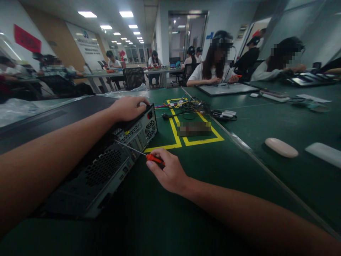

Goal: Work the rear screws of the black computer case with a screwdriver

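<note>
A black desktop computer case point(106, 167) lies on its side on the green table, its metal back panel with vent grilles, ports and a fan facing me. My left hand point(130, 107) is on top of the case near its far corner, fingers bent at the edge as it holds it. In my right hand point(167, 170) is a screwdriver point(156, 159) with an orange and black handle, gripped between thumb and fingers. Its long thin shaft points left to the back panel, and the tip appears to meet the panel near the slot area. The exact contact spot is too dark to make out.
Beyond the case lie tangled black cables point(195, 105) and a blurred-out block point(194, 128) by yellow tape markings point(163, 147). To the right are a pale oval case point(281, 147) and a white object point(323, 153). Across the table a person point(213, 67) works at a flat panel point(226, 89).
</note>
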Motion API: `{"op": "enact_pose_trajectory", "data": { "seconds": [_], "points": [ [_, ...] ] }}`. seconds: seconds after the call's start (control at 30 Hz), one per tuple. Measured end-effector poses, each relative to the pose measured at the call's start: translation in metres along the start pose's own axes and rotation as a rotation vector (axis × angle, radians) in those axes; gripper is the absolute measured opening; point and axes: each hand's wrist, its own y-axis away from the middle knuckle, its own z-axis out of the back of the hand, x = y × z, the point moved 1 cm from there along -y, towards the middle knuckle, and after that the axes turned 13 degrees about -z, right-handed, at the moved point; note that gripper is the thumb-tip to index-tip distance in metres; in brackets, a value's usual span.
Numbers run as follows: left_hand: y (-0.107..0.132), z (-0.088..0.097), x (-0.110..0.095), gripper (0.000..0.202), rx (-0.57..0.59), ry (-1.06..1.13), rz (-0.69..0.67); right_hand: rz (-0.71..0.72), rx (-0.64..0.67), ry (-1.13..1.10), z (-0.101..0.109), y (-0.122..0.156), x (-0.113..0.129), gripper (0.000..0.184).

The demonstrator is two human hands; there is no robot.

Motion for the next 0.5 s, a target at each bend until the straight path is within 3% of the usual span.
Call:
{"op": "enact_pose_trajectory", "data": {
  "seconds": [0.5],
  "points": [
    [-0.0008, -0.0009, -0.0016, 0.063, 0.001, -0.039, -0.005, -0.001, 0.002, -0.058, -0.0040, -0.0002, -0.0048, 0.020]
  ]
}}
